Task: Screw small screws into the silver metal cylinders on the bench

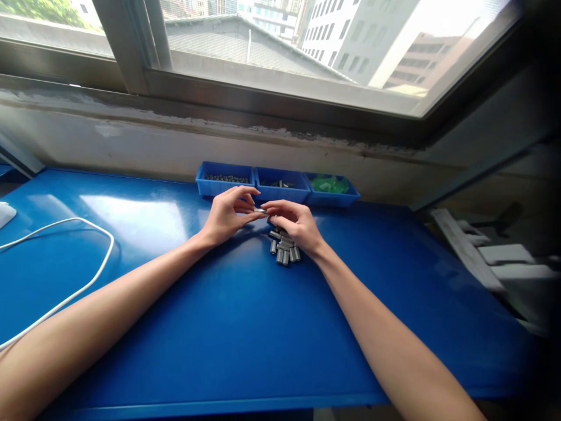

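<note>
Above the blue table, my left hand and my right hand meet at their fingertips. Between them is a small silvery metal piece, pinched by the left thumb and fingers; its exact kind is too small to make out. The right thumb and forefinger close on its right end, where fingers hide most of what they grip. Under and beside my right hand lies a loose pile of short grey metal cylinders, partly covered by the hand.
Three joined blue bins stand at the wall: the left bin holds small metal parts, the middle bin a few dark pieces, the right one green bits. A white cable loops across the table's left side. A window is behind.
</note>
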A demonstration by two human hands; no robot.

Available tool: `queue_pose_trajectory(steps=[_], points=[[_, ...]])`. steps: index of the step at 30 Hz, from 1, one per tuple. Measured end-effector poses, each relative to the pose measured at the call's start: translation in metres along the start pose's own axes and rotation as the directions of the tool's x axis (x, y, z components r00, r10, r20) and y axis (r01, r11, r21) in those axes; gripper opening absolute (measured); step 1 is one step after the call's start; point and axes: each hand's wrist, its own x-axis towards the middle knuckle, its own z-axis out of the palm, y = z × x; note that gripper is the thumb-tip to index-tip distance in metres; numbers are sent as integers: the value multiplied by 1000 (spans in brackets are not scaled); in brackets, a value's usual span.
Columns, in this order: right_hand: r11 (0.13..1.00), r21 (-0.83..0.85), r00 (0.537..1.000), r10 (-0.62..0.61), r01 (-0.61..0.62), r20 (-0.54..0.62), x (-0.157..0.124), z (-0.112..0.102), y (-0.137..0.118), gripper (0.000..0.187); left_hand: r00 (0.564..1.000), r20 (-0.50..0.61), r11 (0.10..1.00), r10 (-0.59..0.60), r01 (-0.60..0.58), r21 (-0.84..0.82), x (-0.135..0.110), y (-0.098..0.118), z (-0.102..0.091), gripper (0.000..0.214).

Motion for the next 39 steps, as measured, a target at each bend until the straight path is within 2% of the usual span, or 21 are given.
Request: queue_pose_trajectory(steps=[3, 6, 8, 10, 12, 15, 17, 19, 21, 25, 35, 39], points=[[991, 123, 998, 56, -54, -15, 2, -1, 0, 27, 1000, 6, 1000, -25, 25, 3, 1, -1, 0, 52], [973, 226, 995, 69, -52, -72, 4, -3, 3, 27, 999, 24, 997, -22, 20, 74, 2, -3, 1, 49], [966, 258, 989, 66, -31, -130, 7, -7, 6, 29, 998, 52, 982, 37, -46, 182, 2, -4, 1, 39], [970, 243, 979, 65, -17, -191, 9, -11, 10, 34, 980, 157, 940, 126, -168, 298, 1, -3, 2, 32], [979, 203, 968, 65, -15, -242, 11, -16, 14, 41, 923, 337, 878, 186, -310, 364, 0, -1, 2, 33], [989, 149, 958, 62, -20, -279, 13, -21, 19, 52, 801, 571, 805, 179, -452, 383, -2, 2, 3, 43], [992, 125, 959, 56, -22, -277, 14, -24, 21, 57, 745, 654, 787, 133, -481, 387, -2, 2, 2, 47], [995, 98, 963, 43, -17, -266, 14, -25, 22, 56, 719, 686, 786, 110, -485, 382, -3, 0, 2, 47], [998, 69, 967, 26, -9, -255, 14, -25, 22, 53, 725, 676, 789, 132, -490, 371, -3, -1, 2, 45], [998, 67, 971, 32, -16, -239, 13, -22, 21, 46, 781, 589, 806, 208, -477, 349, -2, -3, 3, 36], [993, 118, 972, 57, -31, -226, 11, -19, 17, 37, 915, 373, 893, 156, -292, 343, 2, -8, 0, 26], [992, 124, 973, 50, -22, -223, 10, -17, 16, 34, 941, 319, 915, 113, -224, 336, 3, -7, -1, 25]])
